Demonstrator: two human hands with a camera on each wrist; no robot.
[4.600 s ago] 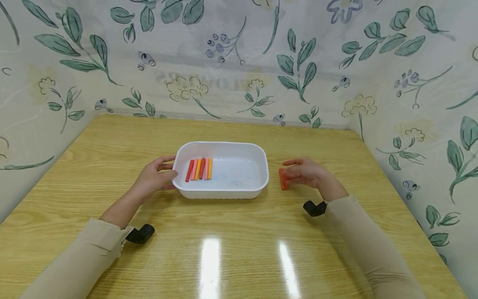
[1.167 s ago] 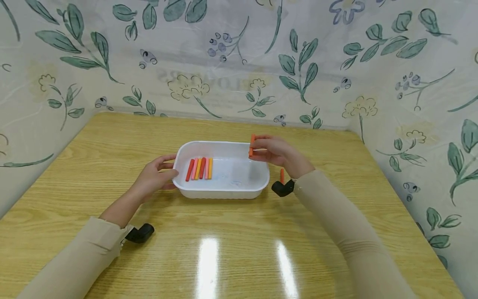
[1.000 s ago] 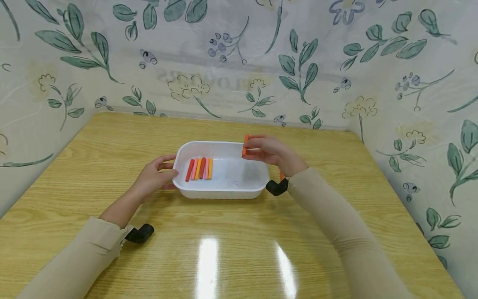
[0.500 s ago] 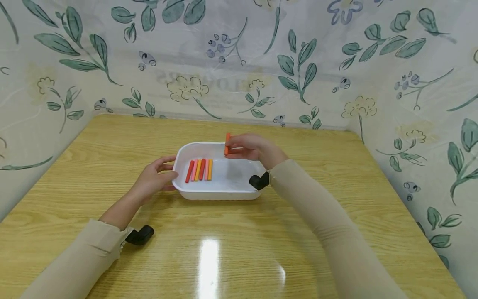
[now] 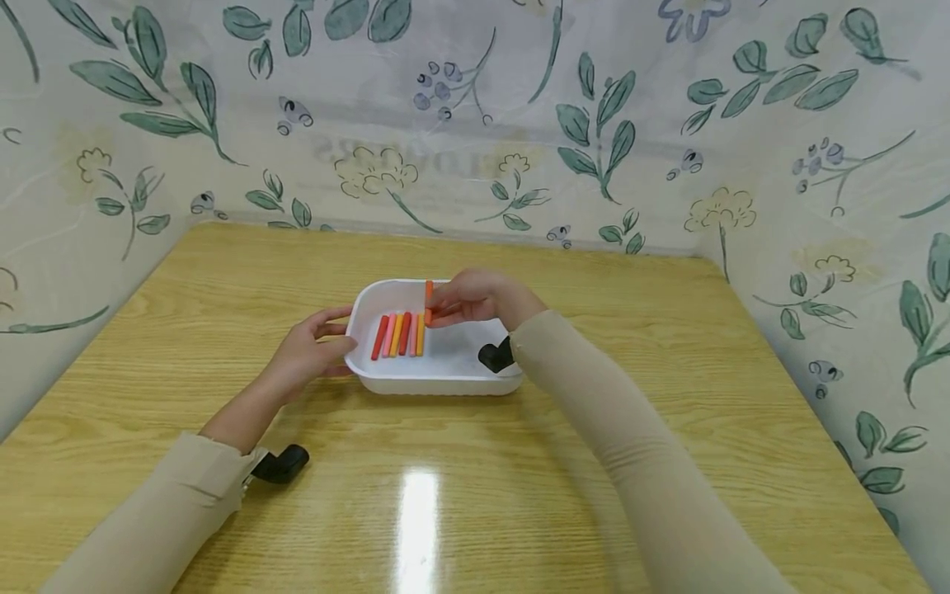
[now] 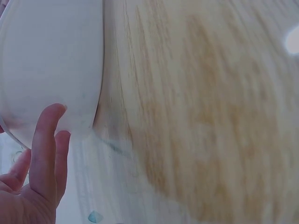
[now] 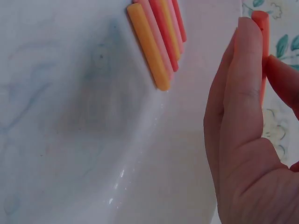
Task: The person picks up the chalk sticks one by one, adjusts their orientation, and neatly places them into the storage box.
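Note:
In the head view my right hand [image 5: 475, 297] is over the white plastic tray [image 5: 438, 386], pinching an orange chalk stick [image 5: 429, 304] that stands nearly upright between fingers and thumb. Inside, a row of red, pink and yellow chalk sticks [image 5: 397, 334] lies at the left; the held stick is close beside the row's right end. The right wrist view shows the held orange chalk [image 7: 264, 44] between straight fingers and the thumb. My left hand [image 5: 308, 355] holds the tray's left end, thumb at the rim; in the left wrist view its fingertips touch the tray's outer wall [image 6: 56, 60].
The tray stands on a glossy wood-grain table [image 5: 334, 511]. Leaf-and-flower printed sheeting [image 5: 475, 124] rises at the back and both sides. A black wrist mount [image 5: 496, 355] hangs from the right sleeve over the tray's right part; another black mount [image 5: 282, 464] is at the left wrist.
My right hand took an orange chalk from the table right of the tray, carried it left over the tray and lowered it beside the row. The sleeve now hides the other orange chalk's spot.

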